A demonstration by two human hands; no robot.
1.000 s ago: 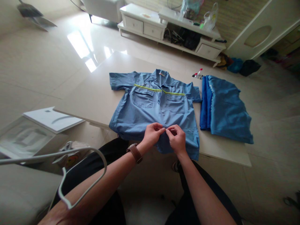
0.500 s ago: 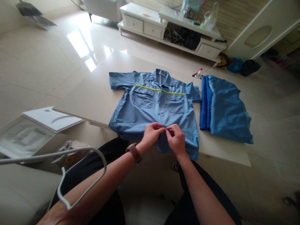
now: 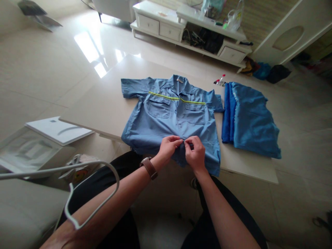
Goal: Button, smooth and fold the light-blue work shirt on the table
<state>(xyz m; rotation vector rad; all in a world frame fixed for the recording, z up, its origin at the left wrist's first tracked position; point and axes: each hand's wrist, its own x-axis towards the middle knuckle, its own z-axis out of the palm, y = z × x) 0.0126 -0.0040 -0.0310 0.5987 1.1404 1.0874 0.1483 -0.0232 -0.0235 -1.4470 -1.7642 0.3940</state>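
A blue short-sleeved shirt (image 3: 160,126) lies face up on the table, collar away from me, with a yellow stripe across its chest and two flap pockets. Its lower hem hangs over the near table edge. My left hand (image 3: 167,148), with a watch on the wrist, pinches the front placket low down. Close beside it, my right hand (image 3: 195,154) pinches the same placket, fingertips nearly touching the left ones. Any button between the fingertips is too small to make out.
Folded blue cloth (image 3: 255,121) lies right of the shirt on the pale table (image 3: 103,100). Small red-capped bottles (image 3: 221,79) stand behind it. A white bent rod (image 3: 77,167) crosses the lower left, near my left forearm. A white cabinet (image 3: 168,33) stands at the back.
Both hands stay pinched at the placket with only slight finger movement. The view has shifted very slightly; the shirt lies as before.
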